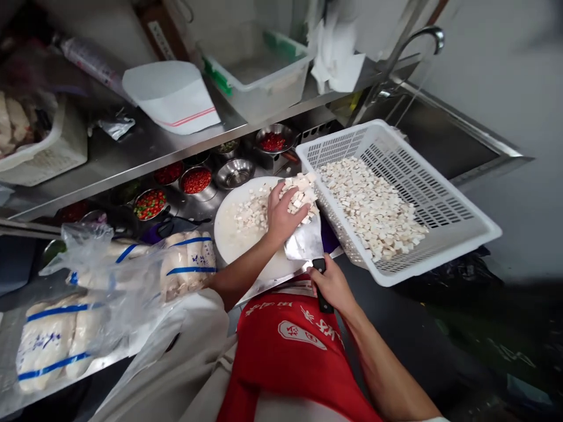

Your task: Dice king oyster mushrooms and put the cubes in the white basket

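My left hand (284,215) has its fingers spread over a heap of white diced pieces (303,196), pressing them onto the blade of a cleaver (303,237). My right hand (333,284) is wrapped round the cleaver's black handle. Under the blade lies a round white cutting board (229,225), with more diced pieces scattered near its middle. Right beside the board, a white perforated basket (457,225) holds a large pile of similar diced pieces (373,205).
Metal bowls of chopped red peppers (196,180) stand behind the board, below a steel shelf (167,153). Plastic-wrapped packs (57,340) with blue bands lie at the left. On the shelf is a clear tub (272,94). A sink with a faucet (435,38) is at the back right.
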`<state>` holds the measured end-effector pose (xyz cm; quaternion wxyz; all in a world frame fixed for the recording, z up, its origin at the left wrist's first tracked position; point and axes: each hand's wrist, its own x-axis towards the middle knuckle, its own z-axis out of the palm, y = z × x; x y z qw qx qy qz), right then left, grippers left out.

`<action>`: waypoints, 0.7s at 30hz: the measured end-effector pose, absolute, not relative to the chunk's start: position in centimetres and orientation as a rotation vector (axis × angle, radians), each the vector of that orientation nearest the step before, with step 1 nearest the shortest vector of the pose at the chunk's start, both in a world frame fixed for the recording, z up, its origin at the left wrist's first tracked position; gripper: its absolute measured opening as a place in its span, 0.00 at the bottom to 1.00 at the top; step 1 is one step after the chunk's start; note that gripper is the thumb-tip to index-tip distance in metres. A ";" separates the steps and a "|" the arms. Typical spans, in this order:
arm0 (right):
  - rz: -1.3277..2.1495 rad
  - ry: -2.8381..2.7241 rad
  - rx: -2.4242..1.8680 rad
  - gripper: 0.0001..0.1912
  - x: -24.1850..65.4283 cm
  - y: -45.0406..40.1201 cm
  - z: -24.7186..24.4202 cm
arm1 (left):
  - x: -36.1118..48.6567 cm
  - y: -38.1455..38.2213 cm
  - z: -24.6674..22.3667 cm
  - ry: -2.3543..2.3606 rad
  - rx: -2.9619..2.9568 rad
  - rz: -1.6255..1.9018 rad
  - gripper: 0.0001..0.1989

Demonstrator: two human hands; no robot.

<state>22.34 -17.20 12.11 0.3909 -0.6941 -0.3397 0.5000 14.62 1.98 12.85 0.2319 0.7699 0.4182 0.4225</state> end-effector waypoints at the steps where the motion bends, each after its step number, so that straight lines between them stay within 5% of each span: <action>1: 1.257 -0.775 -1.719 0.10 23.6 -17.0 12.7 | 17.1 2.8 13.4 1.085 2.124 1.140 0.19; 12: 1.260 -0.008 -1.295 0.19 39.7 -15.1 15.2 | 38.5 3.5 10.9 0.231 2.670 -0.040 0.25; 21: 1.346 -0.095 -1.461 0.17 39.3 -23.4 14.5 | 43.0 12.7 6.4 0.733 2.508 -0.022 0.22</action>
